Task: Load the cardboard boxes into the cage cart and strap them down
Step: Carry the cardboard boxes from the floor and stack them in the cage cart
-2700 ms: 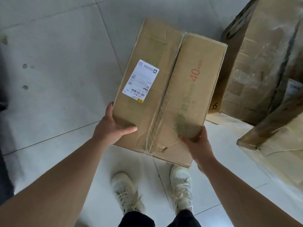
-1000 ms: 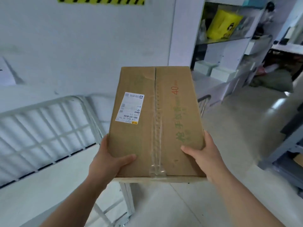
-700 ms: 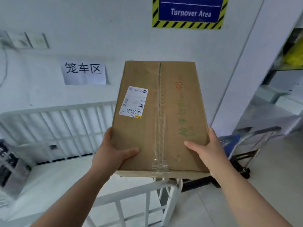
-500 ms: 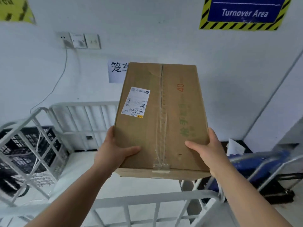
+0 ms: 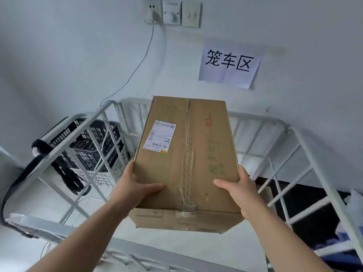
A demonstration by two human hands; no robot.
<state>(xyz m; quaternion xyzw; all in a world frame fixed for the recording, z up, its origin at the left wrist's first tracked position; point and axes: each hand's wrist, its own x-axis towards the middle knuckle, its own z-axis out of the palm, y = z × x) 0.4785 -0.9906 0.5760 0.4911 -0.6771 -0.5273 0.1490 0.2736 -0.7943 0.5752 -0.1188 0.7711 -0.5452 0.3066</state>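
- Cardboard box (image 5: pixel 186 158): held in the air w/ both hands, long axis pointing away from the person, over the inside of the cage cart (image 5: pixel 292 132). Taped seam runs down the top; white shipping label (image 5: pixel 159 136) on the top left; red "40" and green print on the right.
- Left hand (image 5: pixel 135 185): grips the near left edge, thumb (image 5: pixel 151 188) lying flat on the top face, fingers wrapped under the side and mostly hidden. Forearm reaches up from the lower left.
- Right hand (image 5: pixel 241 189): grips the near right corner the same way, thumb across the top, fingers curled round the side, out of sight.
- Cart: white rail walls stand left, back and right of the box; near rail low in the view.
- Black strap (image 5: pixel 39 154) hangs over the left rail; black crates (image 5: pixel 88 142) sit behind that wall, outside the cart.
- Wall: paper sign (image 5: pixel 228 62) w/ three characters above the box; sockets (image 5: pixel 172 13) at the top, a cable (image 5: pixel 137 63) dropping from them.
- Vs. 0.5 s ago: grip unchanged; the box is now further in past the near rail and lower against the wall; paper sign fully clear of it; blue "Turnover Area" sign gone from the view.
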